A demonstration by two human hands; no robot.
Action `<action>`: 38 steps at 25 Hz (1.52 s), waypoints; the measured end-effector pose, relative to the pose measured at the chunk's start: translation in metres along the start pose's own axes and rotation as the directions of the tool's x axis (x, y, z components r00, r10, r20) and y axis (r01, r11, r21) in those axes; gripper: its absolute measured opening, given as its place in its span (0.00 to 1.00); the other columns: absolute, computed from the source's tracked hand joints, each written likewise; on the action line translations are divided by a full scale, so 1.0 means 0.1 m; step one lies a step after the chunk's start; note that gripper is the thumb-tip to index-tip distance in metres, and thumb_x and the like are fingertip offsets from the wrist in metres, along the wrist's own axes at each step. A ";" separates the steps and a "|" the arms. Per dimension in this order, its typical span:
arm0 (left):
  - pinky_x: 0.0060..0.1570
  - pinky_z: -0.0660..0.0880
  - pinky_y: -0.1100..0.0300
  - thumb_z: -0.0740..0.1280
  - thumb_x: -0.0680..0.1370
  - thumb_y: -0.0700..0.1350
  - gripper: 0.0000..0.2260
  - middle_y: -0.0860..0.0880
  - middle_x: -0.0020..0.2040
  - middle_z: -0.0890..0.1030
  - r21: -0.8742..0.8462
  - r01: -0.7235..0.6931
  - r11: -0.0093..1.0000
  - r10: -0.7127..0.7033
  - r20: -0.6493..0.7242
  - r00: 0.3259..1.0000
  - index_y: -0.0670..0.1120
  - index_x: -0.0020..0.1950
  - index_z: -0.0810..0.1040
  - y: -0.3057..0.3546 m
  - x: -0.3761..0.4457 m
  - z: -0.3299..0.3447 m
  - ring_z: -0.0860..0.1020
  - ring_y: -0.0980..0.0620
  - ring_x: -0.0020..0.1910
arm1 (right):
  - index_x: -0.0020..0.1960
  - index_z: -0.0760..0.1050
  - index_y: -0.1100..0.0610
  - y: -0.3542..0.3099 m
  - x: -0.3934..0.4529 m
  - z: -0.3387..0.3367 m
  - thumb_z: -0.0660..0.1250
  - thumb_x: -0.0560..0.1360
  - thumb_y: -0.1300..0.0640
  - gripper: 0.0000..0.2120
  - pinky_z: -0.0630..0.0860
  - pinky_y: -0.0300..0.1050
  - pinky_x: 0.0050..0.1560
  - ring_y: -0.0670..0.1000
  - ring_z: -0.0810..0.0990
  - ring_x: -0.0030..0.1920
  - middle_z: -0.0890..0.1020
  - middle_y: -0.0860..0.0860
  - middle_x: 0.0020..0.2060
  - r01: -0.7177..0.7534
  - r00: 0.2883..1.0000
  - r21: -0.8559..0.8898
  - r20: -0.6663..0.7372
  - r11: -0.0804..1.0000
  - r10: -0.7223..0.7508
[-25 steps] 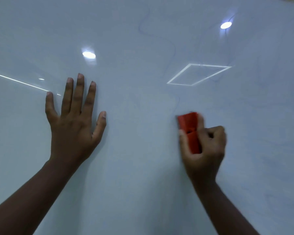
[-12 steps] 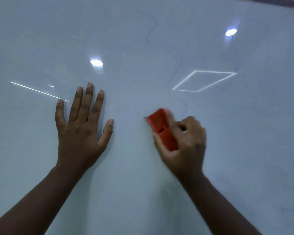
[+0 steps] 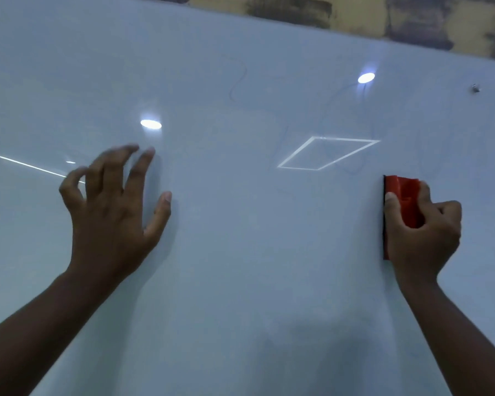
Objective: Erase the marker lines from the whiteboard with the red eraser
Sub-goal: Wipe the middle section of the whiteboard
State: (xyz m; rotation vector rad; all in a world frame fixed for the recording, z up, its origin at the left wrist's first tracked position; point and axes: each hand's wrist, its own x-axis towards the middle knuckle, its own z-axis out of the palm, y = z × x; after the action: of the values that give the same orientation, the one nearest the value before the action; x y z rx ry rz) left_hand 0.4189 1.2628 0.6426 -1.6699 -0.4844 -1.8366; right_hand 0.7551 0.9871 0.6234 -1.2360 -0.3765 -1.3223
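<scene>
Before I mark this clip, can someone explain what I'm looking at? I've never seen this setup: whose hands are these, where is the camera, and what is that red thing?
There is no machine here. The camera sits on a person's head and looks forward and down, so the two arms coming up from the bottom are the wearer's own. The big pale surface is a whiteboard; the bright spots and the glowing outline on it are reflections of lights. Faint blue marker lines remain in its upper part. The right hand grips a red eraser held against the board. The left hand holds nothing; its fingers are loosely spread near the board, blurred, so contact is unclear.
</scene>
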 end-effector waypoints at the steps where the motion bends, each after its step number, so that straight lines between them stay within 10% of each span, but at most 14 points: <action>1: 0.75 0.56 0.38 0.58 0.85 0.56 0.28 0.42 0.82 0.66 -0.003 0.004 1.000 -0.004 -0.007 1.000 0.44 0.83 0.66 -0.02 0.11 0.03 0.63 0.41 0.82 | 0.72 0.76 0.55 -0.10 -0.02 0.05 0.68 0.77 0.40 0.29 0.78 0.59 0.49 0.58 0.73 0.43 0.70 0.56 0.46 -0.010 1.000 0.013 -0.002 1.000 0.010; 11: 0.81 0.51 0.36 0.54 0.85 0.56 0.31 0.44 0.87 0.56 -0.018 -0.007 1.000 0.008 0.045 0.999 0.45 0.87 0.57 -0.10 0.19 0.18 0.56 0.44 0.86 | 0.70 0.77 0.57 -1.91 -1.29 0.40 0.69 0.76 0.41 0.29 0.73 0.52 0.41 0.54 0.73 0.43 0.76 0.54 0.45 0.588 0.742 0.250 0.212 0.770 -0.636; 23: 0.70 0.63 0.38 0.59 0.82 0.55 0.28 0.42 0.78 0.72 0.032 -0.031 0.999 0.033 -0.054 0.998 0.43 0.79 0.73 -0.09 0.40 0.08 0.72 0.40 0.77 | 0.68 0.79 0.54 -1.05 0.20 0.48 0.69 0.75 0.41 0.27 0.76 0.59 0.42 0.60 0.74 0.41 0.71 0.54 0.42 0.371 0.927 0.032 0.049 0.928 -0.373; 32: 0.77 0.56 0.33 0.53 0.84 0.56 0.31 0.41 0.84 0.64 0.047 0.046 0.998 -0.044 -0.061 0.997 0.42 0.84 0.64 -0.32 0.99 0.35 0.64 0.40 0.83 | 0.66 0.81 0.52 -0.92 0.63 0.54 0.75 0.72 0.43 0.25 0.74 0.49 0.46 0.61 0.79 0.42 0.75 0.55 0.41 0.006 0.998 0.150 -0.060 0.989 0.003; 38: 0.78 0.56 0.32 0.53 0.84 0.56 0.32 0.42 0.86 0.61 0.021 0.037 0.999 -0.035 -0.075 0.997 0.43 0.85 0.62 -0.34 1.01 0.41 0.62 0.41 0.84 | 0.63 0.82 0.53 -2.18 -0.14 0.92 0.73 0.71 0.43 0.24 0.76 0.51 0.43 0.55 0.75 0.42 0.75 0.51 0.40 0.345 0.935 0.295 -0.026 0.891 -0.353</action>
State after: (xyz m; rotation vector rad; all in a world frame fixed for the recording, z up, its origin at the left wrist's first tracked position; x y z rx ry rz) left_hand 0.4251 1.2954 0.7520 -1.5819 -0.5042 -1.9050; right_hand 0.6011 1.1183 0.7464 -0.9619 -0.8185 -1.4880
